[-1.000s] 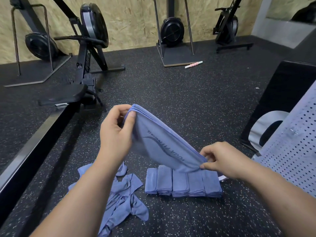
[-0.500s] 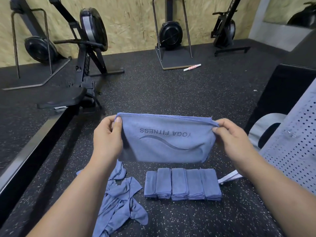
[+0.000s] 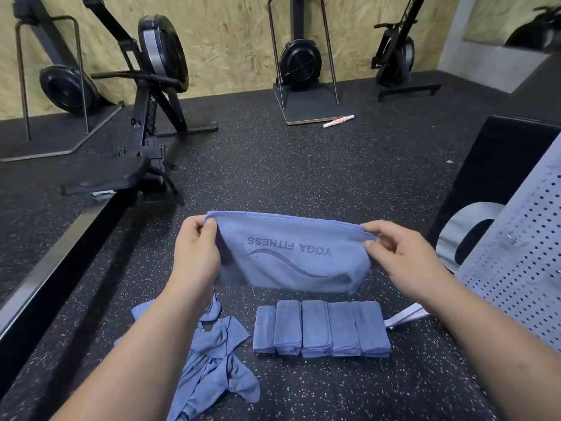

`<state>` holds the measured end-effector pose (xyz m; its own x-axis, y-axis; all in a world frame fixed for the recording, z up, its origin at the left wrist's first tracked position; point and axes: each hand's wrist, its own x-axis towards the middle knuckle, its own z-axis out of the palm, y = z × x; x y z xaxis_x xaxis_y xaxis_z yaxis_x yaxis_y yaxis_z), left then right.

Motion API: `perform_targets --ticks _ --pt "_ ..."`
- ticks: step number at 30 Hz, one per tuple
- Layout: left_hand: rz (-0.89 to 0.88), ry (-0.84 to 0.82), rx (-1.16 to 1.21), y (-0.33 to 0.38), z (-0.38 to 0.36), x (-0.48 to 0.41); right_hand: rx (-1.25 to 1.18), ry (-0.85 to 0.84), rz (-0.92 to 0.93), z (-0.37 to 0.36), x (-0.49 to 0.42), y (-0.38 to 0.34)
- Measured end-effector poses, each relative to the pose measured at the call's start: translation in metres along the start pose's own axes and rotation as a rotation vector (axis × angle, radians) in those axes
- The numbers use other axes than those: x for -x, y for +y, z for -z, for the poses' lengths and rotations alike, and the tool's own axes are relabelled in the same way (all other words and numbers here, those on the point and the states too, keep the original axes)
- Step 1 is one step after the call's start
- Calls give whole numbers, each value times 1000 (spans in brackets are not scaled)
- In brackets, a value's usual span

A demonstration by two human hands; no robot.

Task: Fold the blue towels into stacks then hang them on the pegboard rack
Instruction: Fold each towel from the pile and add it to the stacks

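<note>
Towel (image 3: 291, 259) now stretched level above speckled floor (image 3: 303, 165) near rowing machine (image 3: 151, 95)

My feed is evenly and moderately bright, with soft light that seems to fall from overhead. The dark speckled floor (image 3: 303, 177) swallows most shadows; I make out only a soft dark patch under the rowing machine (image 3: 151, 117). A pale sheen runs along its rail (image 3: 45, 268), and the curved metal plate (image 3: 464, 226) on the right glares. The wide lens bows the wall (image 3: 227, 41) and stretches the pegboard (image 3: 522, 268) at the frame edges. The print on the towel (image 3: 291, 259) reads sharp, while the top right corner looks smeared.
</note>
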<state>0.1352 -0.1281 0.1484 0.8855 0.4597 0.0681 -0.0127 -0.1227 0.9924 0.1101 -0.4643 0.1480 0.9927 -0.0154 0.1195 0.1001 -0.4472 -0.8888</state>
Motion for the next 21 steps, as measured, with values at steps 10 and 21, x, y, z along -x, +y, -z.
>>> perform_targets --ticks 10,21 --pt "20 -42 36 -1 1 0 -126 -32 -23 3 3 -7" --pt "37 33 104 -1 5 -4 -261 19 -115 7 5 -13"
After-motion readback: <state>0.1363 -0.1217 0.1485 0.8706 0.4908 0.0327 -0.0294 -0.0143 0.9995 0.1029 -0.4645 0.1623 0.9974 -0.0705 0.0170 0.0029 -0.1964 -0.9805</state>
